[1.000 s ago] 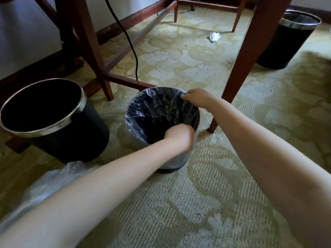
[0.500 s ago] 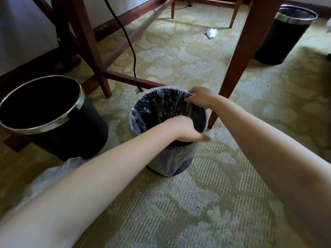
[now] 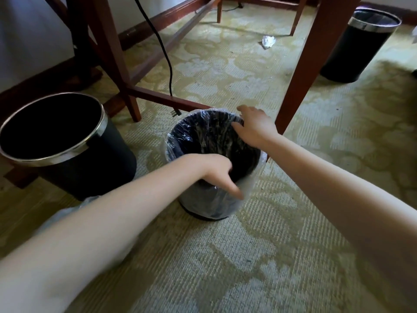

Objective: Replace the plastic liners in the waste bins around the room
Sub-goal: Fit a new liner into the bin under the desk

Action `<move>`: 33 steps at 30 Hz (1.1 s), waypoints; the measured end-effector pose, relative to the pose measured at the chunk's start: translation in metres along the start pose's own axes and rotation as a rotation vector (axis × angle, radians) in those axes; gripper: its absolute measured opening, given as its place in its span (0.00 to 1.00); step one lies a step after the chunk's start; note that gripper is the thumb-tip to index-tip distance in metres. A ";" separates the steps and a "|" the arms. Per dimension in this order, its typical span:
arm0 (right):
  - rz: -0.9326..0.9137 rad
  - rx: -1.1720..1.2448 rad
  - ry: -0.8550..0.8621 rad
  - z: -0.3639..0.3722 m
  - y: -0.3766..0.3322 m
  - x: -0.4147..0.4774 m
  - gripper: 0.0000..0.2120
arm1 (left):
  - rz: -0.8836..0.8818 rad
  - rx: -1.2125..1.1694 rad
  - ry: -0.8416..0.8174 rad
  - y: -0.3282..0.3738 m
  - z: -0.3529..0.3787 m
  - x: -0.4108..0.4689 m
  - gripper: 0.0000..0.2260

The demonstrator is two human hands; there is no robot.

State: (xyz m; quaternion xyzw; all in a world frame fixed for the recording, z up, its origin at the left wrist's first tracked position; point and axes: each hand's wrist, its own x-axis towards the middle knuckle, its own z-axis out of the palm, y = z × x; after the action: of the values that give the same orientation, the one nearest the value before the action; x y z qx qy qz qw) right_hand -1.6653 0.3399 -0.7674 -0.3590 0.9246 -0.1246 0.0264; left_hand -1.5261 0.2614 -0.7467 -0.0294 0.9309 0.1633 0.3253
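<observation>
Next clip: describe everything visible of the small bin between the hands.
The small bin is round, dark and upright on the patterned carpet, near a wooden table leg. A clear, crinkled plastic liner covers its inside and folds over the rim, partway down the outer wall. The left hand touches the near rim, fingers pointing down outside; the right hand rests on the far rim.

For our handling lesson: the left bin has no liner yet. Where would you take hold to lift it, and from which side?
Take the bin by its metal rim, from above on the near right side, fingers inside, thumb outside. It stands upright with an open mouth, so the rim is free; its side is smooth and round, and a table leg crowds the far side.
</observation>
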 end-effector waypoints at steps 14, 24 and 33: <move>-0.839 -0.093 -0.055 0.027 0.007 -0.096 0.21 | -0.083 0.497 -0.021 -0.042 0.022 -0.026 0.09; -0.483 0.084 0.002 -0.006 0.006 -0.060 0.13 | -0.074 -0.147 -0.075 -0.017 0.003 -0.003 0.16; -0.508 -0.176 -0.185 -0.005 -0.016 -0.031 0.11 | -0.117 0.104 0.274 -0.045 -0.007 0.025 0.06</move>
State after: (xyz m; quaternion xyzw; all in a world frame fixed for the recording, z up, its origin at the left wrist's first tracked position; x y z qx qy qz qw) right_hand -1.6322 0.3505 -0.7601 -0.5899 0.8060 -0.0132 0.0473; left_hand -1.5427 0.2177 -0.7704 -0.0888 0.9705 0.0901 0.2052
